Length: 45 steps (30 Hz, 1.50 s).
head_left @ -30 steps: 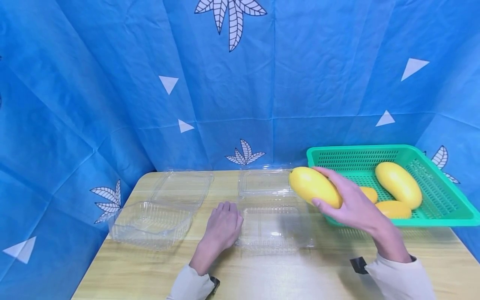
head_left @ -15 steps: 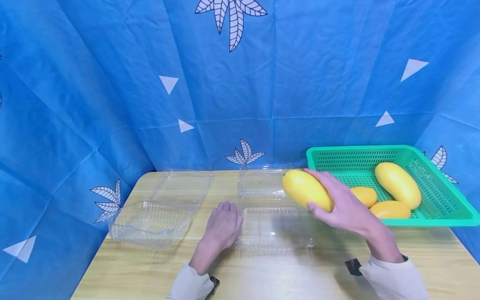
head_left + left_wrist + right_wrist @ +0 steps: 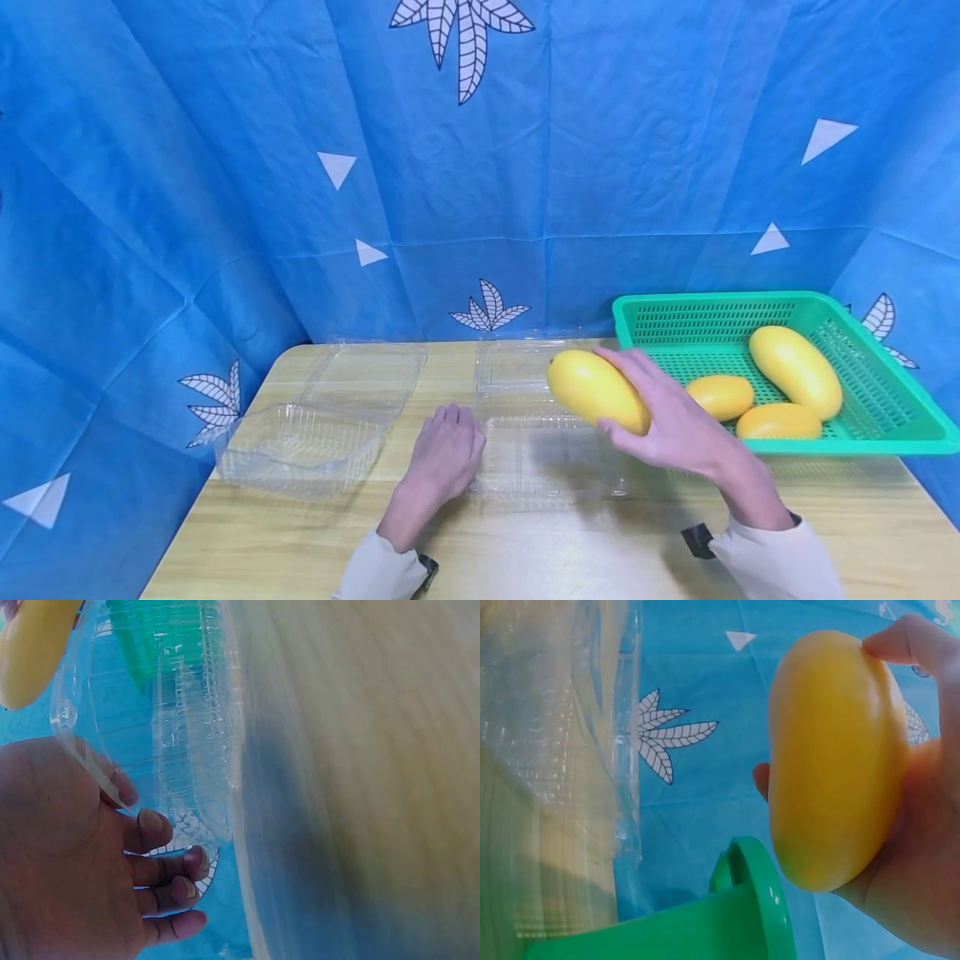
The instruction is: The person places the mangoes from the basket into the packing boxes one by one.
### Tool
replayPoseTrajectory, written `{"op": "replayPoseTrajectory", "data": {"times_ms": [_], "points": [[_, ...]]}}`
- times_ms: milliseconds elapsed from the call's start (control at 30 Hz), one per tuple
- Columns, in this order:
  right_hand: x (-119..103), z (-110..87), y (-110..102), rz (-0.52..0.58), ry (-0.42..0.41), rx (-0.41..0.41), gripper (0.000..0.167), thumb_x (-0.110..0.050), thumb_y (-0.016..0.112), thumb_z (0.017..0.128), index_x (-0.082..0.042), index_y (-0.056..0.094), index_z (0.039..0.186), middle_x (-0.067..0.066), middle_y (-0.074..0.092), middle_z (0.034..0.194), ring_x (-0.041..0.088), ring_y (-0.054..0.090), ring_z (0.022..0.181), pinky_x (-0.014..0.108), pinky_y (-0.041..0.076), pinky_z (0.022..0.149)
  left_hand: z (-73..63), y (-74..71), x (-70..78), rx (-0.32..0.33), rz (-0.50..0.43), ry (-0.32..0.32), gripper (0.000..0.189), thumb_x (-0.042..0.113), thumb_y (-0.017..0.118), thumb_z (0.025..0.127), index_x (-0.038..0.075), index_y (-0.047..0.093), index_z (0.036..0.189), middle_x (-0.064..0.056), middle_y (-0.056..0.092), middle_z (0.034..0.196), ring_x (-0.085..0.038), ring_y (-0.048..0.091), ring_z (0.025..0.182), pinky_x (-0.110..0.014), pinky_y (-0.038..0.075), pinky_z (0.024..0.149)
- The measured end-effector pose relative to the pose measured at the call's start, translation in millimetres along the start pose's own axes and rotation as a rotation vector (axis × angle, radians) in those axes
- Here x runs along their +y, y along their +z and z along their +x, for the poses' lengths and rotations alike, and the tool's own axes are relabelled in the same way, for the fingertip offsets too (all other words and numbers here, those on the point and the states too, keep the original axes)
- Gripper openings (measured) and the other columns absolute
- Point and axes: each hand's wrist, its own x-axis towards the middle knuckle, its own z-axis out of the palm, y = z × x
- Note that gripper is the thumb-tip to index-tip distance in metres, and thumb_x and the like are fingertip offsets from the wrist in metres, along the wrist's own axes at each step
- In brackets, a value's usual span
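My right hand [image 3: 671, 421] grips a yellow mango [image 3: 596, 392] above the table, over the right part of a clear plastic clamshell container [image 3: 536, 479]. In the right wrist view, thumb and fingers wrap the mango [image 3: 836, 761] from the right. The container lies open, its lid [image 3: 517, 365] folded back toward the curtain. My left hand [image 3: 446, 454] stays low at the container's left side. In the left wrist view the clear edge [image 3: 90, 769] runs between thumb and index finger, the thumb showing through the plastic; the other fingers are slightly bent.
A green basket [image 3: 720, 298] at the right holds several mangoes, including a large one [image 3: 797, 371] and two small ones. A second open clear container [image 3: 300, 454] stands at the left. A blue curtain [image 3: 600, 167] hangs behind the wooden table [image 3: 570, 558].
My right hand has carried the mango left and slightly lower, away from the basket toward the middle container. My left hand has stayed in place.
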Motion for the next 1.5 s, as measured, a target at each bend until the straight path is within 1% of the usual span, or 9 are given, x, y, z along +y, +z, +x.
{"op": "replayPoseTrajectory", "data": {"times_ms": [100,200,267,400,600,733,933,1267,1500], "points": [[-0.9,-0.1,1.6,-0.001,0.013,-0.012,0.087,-0.037,0.079,0.085,-0.033,0.032,0.159,0.0,0.05,0.139,0.026,0.056,0.109,0.046,0.052,0.07,-0.3,0.4,0.0,0.012,0.007,0.007,0.028,0.017,0.043,0.105,0.01,0.041,0.078,-0.004,0.038,0.074,-0.021,0.038,0.071,-0.033,0.035,0.067],[-1.1,-0.3,2.4,-0.006,0.021,-0.014,0.088,-0.039,0.079,0.086,-0.033,0.032,0.159,0.001,0.049,0.143,0.027,0.056,0.111,0.048,0.052,0.072,-1.0,0.6,0.6,0.03,0.012,0.015,0.028,0.017,0.044,0.105,0.01,0.04,0.077,-0.003,0.038,0.073,-0.021,0.038,0.071,-0.033,0.035,0.066],[-1.4,-0.1,3.2,-0.004,0.019,-0.015,0.088,-0.039,0.079,0.085,-0.032,0.032,0.159,0.001,0.049,0.143,0.023,0.056,0.105,0.045,0.052,0.071,-1.1,0.2,1.2,0.03,0.012,0.016,0.029,0.017,0.043,0.105,0.011,0.04,0.077,-0.003,0.037,0.073,-0.021,0.037,0.071,-0.033,0.035,0.066],[-2.9,0.6,6.1,-0.006,0.007,-0.018,0.09,-0.037,0.081,0.084,-0.032,0.032,0.159,-0.001,0.05,0.14,0.02,0.056,0.102,0.041,0.05,0.071,-1.3,-0.5,1.7,0.008,0.01,0.006,0.029,0.018,0.042,0.106,0.011,0.041,0.078,-0.003,0.039,0.074,-0.021,0.038,0.071,-0.033,0.036,0.067],[-4.8,1.4,12.5,-0.03,0.004,-0.032,0.09,-0.039,0.083,0.083,-0.03,0.036,0.158,-0.002,0.051,0.136,0.019,0.058,0.1,0.04,0.052,0.071,-1.9,0.0,1.8,-0.006,0.006,-0.003,0.028,0.018,0.042,0.106,0.01,0.042,0.079,-0.003,0.039,0.074,-0.02,0.038,0.071,-0.033,0.037,0.068],[-7.3,1.9,16.4,-0.028,-0.006,-0.038,0.09,-0.037,0.084,0.081,-0.029,0.037,0.157,-0.002,0.051,0.137,0.019,0.058,0.101,0.041,0.052,0.072,-2.0,1.6,1.4,0.0,0.004,-0.004,0.028,0.016,0.042,0.106,0.01,0.041,0.078,-0.004,0.039,0.074,-0.021,0.038,0.072,-0.034,0.037,0.068],[-12.2,3.2,23.4,-0.029,-0.036,-0.05,0.089,-0.039,0.084,0.081,-0.029,0.039,0.157,0.0,0.052,0.138,0.019,0.058,0.101,0.038,0.051,0.071,-2.2,1.0,2.0,0.008,0.006,-0.003,0.028,0.017,0.043,0.105,0.01,0.041,0.078,-0.004,0.039,0.075,-0.021,0.038,0.072,-0.034,0.036,0.068],[-17.2,5.3,33.9,-0.059,-0.109,-0.063,0.083,-0.05,0.079,0.084,-0.023,0.044,0.154,-0.006,0.054,0.131,0.011,0.057,0.096,0.031,0.051,0.068,-0.9,0.1,2.2,-0.003,0.004,-0.013,0.028,0.018,0.042,0.106,0.011,0.042,0.079,-0.004,0.04,0.075,-0.021,0.038,0.072,-0.034,0.037,0.068],[-21.0,5.1,40.4,-0.073,-0.076,-0.104,0.084,-0.061,0.075,0.085,-0.026,0.043,0.155,0.0,0.054,0.138,0.018,0.061,0.105,0.035,0.053,0.071,-0.4,1.6,1.6,-0.01,0.005,-0.016,0.028,0.019,0.042,0.106,0.011,0.042,0.08,-0.004,0.04,0.076,-0.021,0.038,0.073,-0.034,0.037,0.068]]}}
